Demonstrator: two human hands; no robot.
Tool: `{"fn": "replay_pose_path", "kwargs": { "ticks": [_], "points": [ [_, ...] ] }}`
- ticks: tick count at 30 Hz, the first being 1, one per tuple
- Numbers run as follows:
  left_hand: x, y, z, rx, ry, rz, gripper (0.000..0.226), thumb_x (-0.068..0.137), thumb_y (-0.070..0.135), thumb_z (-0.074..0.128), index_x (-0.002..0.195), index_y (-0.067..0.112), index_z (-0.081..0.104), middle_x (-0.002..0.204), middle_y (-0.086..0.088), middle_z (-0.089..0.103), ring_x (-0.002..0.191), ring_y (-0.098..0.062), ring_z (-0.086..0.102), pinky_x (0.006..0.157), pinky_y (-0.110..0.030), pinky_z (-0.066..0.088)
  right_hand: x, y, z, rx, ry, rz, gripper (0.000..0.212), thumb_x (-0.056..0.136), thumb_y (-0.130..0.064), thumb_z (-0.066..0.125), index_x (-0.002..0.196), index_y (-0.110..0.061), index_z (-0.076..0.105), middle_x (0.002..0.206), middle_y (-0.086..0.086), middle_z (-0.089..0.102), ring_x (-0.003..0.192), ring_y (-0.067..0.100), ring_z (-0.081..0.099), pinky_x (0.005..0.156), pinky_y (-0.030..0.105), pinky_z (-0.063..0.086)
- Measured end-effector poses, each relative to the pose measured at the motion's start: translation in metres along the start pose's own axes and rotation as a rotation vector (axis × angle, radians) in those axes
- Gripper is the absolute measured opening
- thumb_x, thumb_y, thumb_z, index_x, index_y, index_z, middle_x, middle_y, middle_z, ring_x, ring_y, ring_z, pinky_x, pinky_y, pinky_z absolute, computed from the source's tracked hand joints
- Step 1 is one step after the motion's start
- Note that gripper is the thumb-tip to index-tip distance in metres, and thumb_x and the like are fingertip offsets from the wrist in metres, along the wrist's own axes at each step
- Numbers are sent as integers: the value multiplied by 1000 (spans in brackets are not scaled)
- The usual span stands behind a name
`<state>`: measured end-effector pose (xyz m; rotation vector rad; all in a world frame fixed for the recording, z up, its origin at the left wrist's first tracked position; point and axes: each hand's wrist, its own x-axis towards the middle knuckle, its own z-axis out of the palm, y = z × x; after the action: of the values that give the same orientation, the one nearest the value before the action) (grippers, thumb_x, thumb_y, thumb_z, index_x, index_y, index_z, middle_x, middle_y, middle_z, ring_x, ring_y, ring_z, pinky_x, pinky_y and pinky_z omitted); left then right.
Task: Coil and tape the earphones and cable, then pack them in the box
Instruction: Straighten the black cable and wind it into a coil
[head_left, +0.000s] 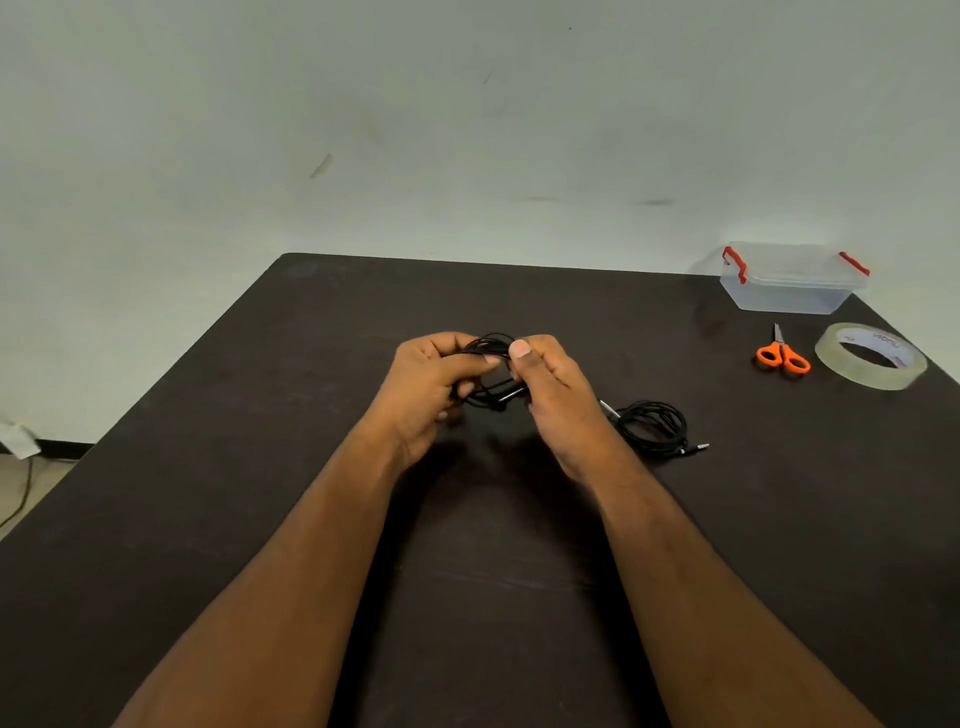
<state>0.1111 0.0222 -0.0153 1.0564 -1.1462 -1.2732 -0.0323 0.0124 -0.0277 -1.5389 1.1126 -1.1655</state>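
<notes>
Plain pale wall behind, dark matte worktop (260, 467) w/ everything spread on it. Both hands up just above worktop centre, close together, clamped on same bundle of black earphones (491, 345): left hand (431, 387) w/ fingers curled round loops, thumb across top; right hand (550, 384) pinching loops from other side, thumb on top. Metal plug end poking out below, betw. the two hands.

Second item, black cable (655, 426), lying loosely coiled on worktop just right of right hand, plugs sticking out at both ends, untaped as far as visible.

Handling, as a judgement: both v. light, thin, floppy, springy, so likely to unwind once released; best pinched across all loops at one spot, leaving opposite side free for tape. Not fragile overall, but plugs and earbud joints prob. not for yanking.

Far right: clear box (789, 291) w/ red clips, lid on; orange-handled scissors (782, 353) near it; clear tape roll (878, 369) beside scissors.

Writing: printed wording on tape roll's inner core, upside down from here, too small to read for sure. No other labels seen.
</notes>
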Motion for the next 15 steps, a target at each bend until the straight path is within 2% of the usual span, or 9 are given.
{"fn": "replay_pose_path", "kwargs": {
  "ticks": [2, 3, 5, 6, 8, 10, 12, 15],
  "points": [
    [2, -2, -5, 100, -46, -105, 3, 86, 12, 67, 85, 14, 70, 49, 5, 48, 38, -3, 34, 36, -17, 21, 1, 2, 0, 2, -18, 55, 23, 99, -39, 43, 83, -27, 55, 88, -7, 54, 83, 7, 50, 77, 31, 43],
    [3, -4, -4, 175, -18, -111, 3, 85, 13, 68, 88, 15, 69, 52, 5, 52, 39, -4, 38, 36, -17, 26, 1, 3, 1, -3, -19, 62, 24, 99, -39, 44, 84, -26, 57, 87, -7, 54, 82, 7, 50, 76, 30, 42],
    [5, -11, -2, 345, 126, -80, 17, 82, 15, 71, 96, 16, 63, 71, 4, 65, 54, -7, 54, 47, -21, 42, 0, 4, 5, -64, -19, 47, 28, 99, -37, 44, 79, -21, 56, 80, -6, 53, 73, 5, 49, 70, 27, 40],
    [6, -15, -1, 430, 210, -75, 24, 80, 19, 73, 98, 18, 58, 81, 2, 66, 63, -11, 60, 53, -25, 47, 0, 4, 7, -104, -28, 40, 31, 99, -35, 44, 74, -20, 53, 74, -5, 50, 67, 5, 45, 67, 28, 38],
    [7, -20, -5, 565, 314, -114, 36, 75, 28, 77, 97, 20, 49, 87, -2, 65, 73, -15, 64, 61, -33, 53, -1, 4, 11, -147, -54, 62, 34, 99, -34, 43, 70, -19, 49, 69, -2, 45, 63, 9, 41, 66, 33, 37],
    [9, -20, -10, 668, 347, -172, 43, 72, 36, 79, 94, 20, 45, 87, -2, 63, 76, -18, 64, 61, -34, 53, -1, 5, 14, -163, -69, 107, 34, 99, -35, 43, 70, -17, 51, 71, 1, 48, 66, 13, 44, 68, 35, 40],
    [9, -18, -13, 824, 360, -203, 46, 70, 41, 78, 94, 20, 44, 86, 1, 59, 76, -17, 61, 55, -30, 45, -1, 6, 16, -196, -73, 130, 35, 98, -35, 43, 70, -15, 52, 70, 1, 50, 65, 13, 45, 67, 33, 40],
    [9, -17, -12, 1025, 360, -214, 35, 74, 40, 71, 89, 18, 50, 83, 1, 58, 71, -15, 55, 50, -27, 36, 0, 8, 19, -292, -73, 108, 39, 99, -34, 44, 64, -18, 48, 55, -11, 46, 49, 0, 43, 54, 20, 36]
  ]
}}
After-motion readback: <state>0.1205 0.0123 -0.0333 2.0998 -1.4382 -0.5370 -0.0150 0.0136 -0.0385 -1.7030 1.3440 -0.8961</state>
